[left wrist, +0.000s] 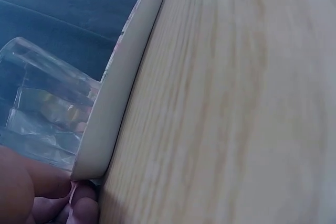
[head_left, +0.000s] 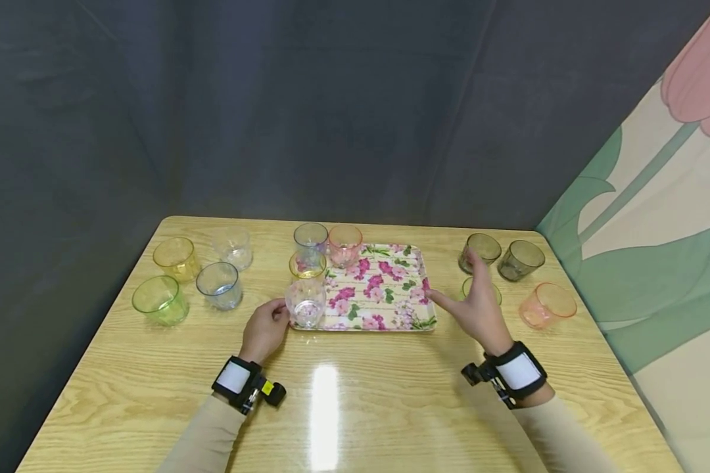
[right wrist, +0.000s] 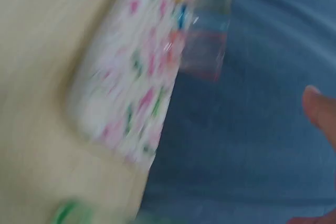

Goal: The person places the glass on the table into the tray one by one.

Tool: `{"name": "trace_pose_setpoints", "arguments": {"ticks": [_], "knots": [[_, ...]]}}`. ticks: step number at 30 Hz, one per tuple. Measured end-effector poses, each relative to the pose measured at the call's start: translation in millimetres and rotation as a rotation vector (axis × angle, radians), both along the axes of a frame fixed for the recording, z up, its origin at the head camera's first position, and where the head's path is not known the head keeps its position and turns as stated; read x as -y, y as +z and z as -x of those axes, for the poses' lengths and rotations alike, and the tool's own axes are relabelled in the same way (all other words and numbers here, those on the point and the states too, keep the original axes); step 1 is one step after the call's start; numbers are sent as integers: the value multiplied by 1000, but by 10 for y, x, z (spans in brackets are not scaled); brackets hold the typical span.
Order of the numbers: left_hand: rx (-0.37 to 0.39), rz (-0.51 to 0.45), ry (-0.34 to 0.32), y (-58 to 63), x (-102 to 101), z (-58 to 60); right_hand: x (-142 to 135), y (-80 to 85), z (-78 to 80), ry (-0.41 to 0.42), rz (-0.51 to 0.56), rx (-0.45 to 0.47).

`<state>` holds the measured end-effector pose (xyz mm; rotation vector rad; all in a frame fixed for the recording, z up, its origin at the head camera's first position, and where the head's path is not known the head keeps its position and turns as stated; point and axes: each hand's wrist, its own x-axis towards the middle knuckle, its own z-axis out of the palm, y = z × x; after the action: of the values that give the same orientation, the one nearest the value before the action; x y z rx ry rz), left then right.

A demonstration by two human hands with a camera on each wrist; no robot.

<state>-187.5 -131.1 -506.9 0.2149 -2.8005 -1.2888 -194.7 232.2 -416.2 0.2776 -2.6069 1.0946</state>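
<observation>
A floral tray (head_left: 384, 309) lies on the table, carrying a clear glass (head_left: 306, 309), a yellow-rimmed glass (head_left: 307, 265), a blue-rimmed glass (head_left: 311, 236) and a pink glass (head_left: 346, 246) along its left side and back. My left hand (head_left: 265, 332) pinches the tray's front left corner, close beside the clear glass; the left wrist view shows the fingers (left wrist: 50, 179) at that corner. Over the table right of the tray, my right hand (head_left: 479, 312) is spread and holds nothing. It partly hides a green-rimmed glass (head_left: 497, 294) behind it.
Left of the tray stand a yellow glass (head_left: 177, 261), a clear glass (head_left: 236, 249), a blue glass (head_left: 220, 288) and a green glass (head_left: 161, 302). Two grey glasses (head_left: 519, 261) and a pink glass (head_left: 545, 307) stand right. A dark curtain (head_left: 355, 112) hangs behind the table.
</observation>
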Motion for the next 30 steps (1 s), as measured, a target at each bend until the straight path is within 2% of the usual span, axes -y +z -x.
{"name": "trace_pose_setpoints", "arguments": {"ticks": [6,12,19,23,30], "knots": [[-8,9,7,-12,2,-8,-479,-164,-251,-89,39,-8],[-10,9,1,-9,-2,6,-757,-341,-402,-66,128,64],[25,15,12,-21,5,2,-858,-465,-350,18,162,199],[9,15,12,-26,-5,4,-875,-534,-275,49,195,248],[7,8,6,-10,-22,3,-858,-614,-177,51,234,296]]}}
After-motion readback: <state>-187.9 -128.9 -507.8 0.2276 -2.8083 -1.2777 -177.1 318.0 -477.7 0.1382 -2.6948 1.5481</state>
